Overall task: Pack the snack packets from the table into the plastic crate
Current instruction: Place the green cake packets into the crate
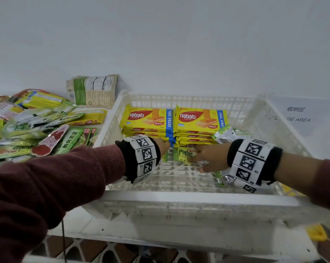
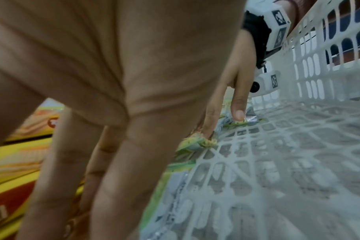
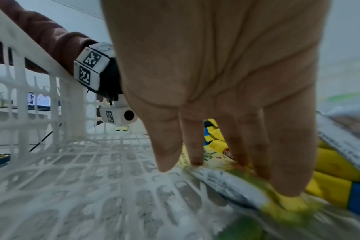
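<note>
A white plastic crate [image 1: 179,196] stands in front of me. Two stacks of yellow Nabati wafer packets [image 1: 147,118] [image 1: 198,119] fill its back. In front of them lies a green pandan packet [image 1: 185,153] on the crate floor. My left hand [image 1: 163,146] reaches down at the packet's left end, fingers straight, beside the yellow stack [image 2: 14,162]. My right hand [image 1: 210,158] presses straight fingers [image 3: 232,146] onto the packet's right part [image 3: 236,183]. In the left wrist view my left hand [image 2: 113,162] hides most of the green packet [image 2: 170,178].
A loose pile of snack packets [image 1: 37,126] covers the table left of the crate, with a beige pouch [image 1: 94,90] behind it. A silver-green packet [image 1: 228,133] leans on the right stack; another [image 1: 225,180] lies under my right wrist. A storage-area sign [image 1: 297,114] is at right.
</note>
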`<action>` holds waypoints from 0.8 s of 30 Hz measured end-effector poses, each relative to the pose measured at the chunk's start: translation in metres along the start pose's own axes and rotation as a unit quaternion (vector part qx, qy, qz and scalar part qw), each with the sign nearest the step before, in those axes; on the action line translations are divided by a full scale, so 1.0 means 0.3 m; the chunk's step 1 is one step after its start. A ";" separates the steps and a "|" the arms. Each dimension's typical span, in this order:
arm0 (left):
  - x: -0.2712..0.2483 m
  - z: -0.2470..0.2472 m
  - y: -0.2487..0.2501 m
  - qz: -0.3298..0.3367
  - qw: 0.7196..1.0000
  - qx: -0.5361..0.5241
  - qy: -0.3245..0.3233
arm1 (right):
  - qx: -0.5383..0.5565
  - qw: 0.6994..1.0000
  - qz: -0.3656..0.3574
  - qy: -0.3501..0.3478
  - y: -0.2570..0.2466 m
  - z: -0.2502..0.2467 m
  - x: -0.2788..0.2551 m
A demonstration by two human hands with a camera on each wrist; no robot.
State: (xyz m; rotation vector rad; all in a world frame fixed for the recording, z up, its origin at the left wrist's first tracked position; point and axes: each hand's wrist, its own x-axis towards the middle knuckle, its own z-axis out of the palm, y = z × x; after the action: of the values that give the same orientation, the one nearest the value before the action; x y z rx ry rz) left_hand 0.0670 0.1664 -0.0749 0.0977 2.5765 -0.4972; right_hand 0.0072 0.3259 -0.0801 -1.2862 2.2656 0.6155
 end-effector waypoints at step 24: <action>0.126 -0.277 0.293 0.193 0.933 0.142 0.268 | 0.067 0.955 0.283 0.052 0.445 -0.006 -0.007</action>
State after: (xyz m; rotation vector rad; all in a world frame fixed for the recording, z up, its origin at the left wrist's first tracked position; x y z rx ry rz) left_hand 0.0092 0.2775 -0.0560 0.9396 2.8681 -0.7676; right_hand -0.1086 0.3882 -0.0570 -0.6034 2.7252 0.5742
